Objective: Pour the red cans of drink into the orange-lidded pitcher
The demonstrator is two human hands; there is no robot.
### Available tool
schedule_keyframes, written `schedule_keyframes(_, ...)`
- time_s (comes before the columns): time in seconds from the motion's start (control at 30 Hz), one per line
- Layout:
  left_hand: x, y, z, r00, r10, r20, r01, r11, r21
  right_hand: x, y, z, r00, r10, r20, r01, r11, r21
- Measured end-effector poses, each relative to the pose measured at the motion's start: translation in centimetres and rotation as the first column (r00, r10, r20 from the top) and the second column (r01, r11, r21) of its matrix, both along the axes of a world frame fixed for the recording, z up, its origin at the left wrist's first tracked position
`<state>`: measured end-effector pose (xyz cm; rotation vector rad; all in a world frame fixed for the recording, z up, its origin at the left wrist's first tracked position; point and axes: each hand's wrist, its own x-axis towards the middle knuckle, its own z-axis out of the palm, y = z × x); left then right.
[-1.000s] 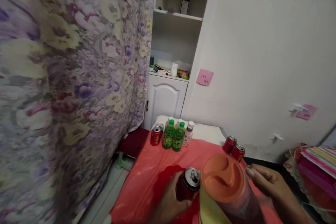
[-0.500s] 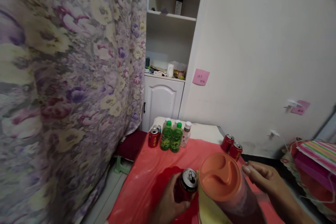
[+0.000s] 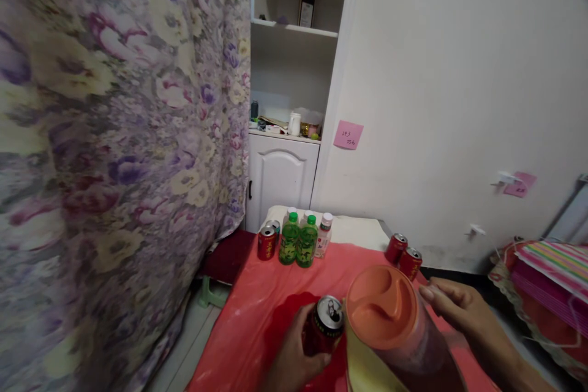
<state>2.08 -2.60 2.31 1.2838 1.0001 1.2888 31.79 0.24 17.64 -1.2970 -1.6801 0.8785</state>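
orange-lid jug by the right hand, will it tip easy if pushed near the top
Probably: the jug stands tall, and the right hand touches it high up. The dark liquid inside likely makes it heavy. Its smooth wall may slip.

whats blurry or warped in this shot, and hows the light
Head view: the floral curtain at left is smeared and soft; the orange-lidded jug looms large and slightly out of focus; the left hand on the red can and the right hand are soft too; wide-angle bending tilts the cabinet; light is dim, even, without glare.
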Motion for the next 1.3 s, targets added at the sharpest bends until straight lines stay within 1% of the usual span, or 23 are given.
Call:
schedule_keyframes(0.13,-0.12,0.02,0.05,0.999,0.027,-0.025,-0.027,1.000,-0.006,0.05,0.06,-0.06,1.000,-0.007,0.023,0.006,1.000,0.009)
schedule_keyframes(0.27,-0.14,0.00,0.16,0.998,0.027,-0.049,-0.028,0.999,-0.030,0.07,0.12,-0.01,1.000,0.006,0.028,-0.006,1.000,0.010)
schedule_keyframes(0.47,-0.05,-0.06,0.20,1.000,0.013,-0.003,-0.013,1.000,0.006,-0.01,-0.02,0.32,1.000,0.006,0.019,-0.006,1.000,0.009)
schedule_keyframes(0.6,-0.07,-0.02,0.22,1.000,0.018,-0.003,-0.018,1.000,-0.011,0.07,-0.11,0.49,1.000,0.008,0.017,-0.008,1.000,0.001)
schedule_keyframes(0.8,0.01,-0.02,0.14,1.000,0.017,0.011,-0.017,1.000,0.000,0.05,-0.08,0.56,1.000,0.008,0.023,-0.008,1.000,0.005)
schedule_keyframes(0.93,0.09,-0.08,0.17,0.999,0.041,-0.013,-0.041,0.999,-0.002,-0.12,-0.12,0.52,1.000,0.010,-0.003,-0.010,1.000,0.007)
schedule_keyframes(1.07,0.01,0.02,-0.05,0.999,0.045,-0.030,-0.045,0.999,0.001,-0.11,-0.08,0.39,1.000,0.008,0.012,-0.008,1.000,0.008)
schedule_keyframes(1.3,-0.09,-0.04,-0.03,0.999,0.016,0.030,-0.016,1.000,0.007,-0.17,-0.03,0.47,1.000,0.018,0.010,-0.018,1.000,0.001)
